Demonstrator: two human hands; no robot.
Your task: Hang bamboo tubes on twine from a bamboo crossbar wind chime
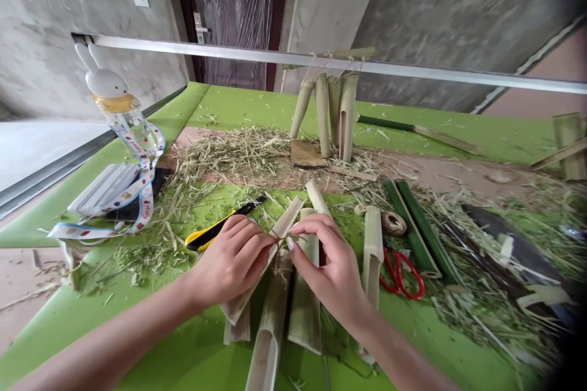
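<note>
My left hand (233, 259) has its fingers bent together over a brown string (278, 246) near the middle of the view. On the other side my right hand (328, 259) pinches at the string with thumb and fingers. The string is looped around the upper end of a cut bamboo tube (270, 330). A split bamboo piece (243, 302) slants under my left hand. Between the tube and my right hand lies another bamboo piece (306, 311). Farther right is a bamboo tube with a notch (372, 244).
A yellow and black cutter (206, 236) lies left, red scissors (403, 275) right beside a twine roll (393, 223) and green bamboo strips (413, 232). Behind, bamboo tubes (323, 113) hang by strings. A bunny bottle (121, 104) and white case (103, 189) are left; shavings lie around.
</note>
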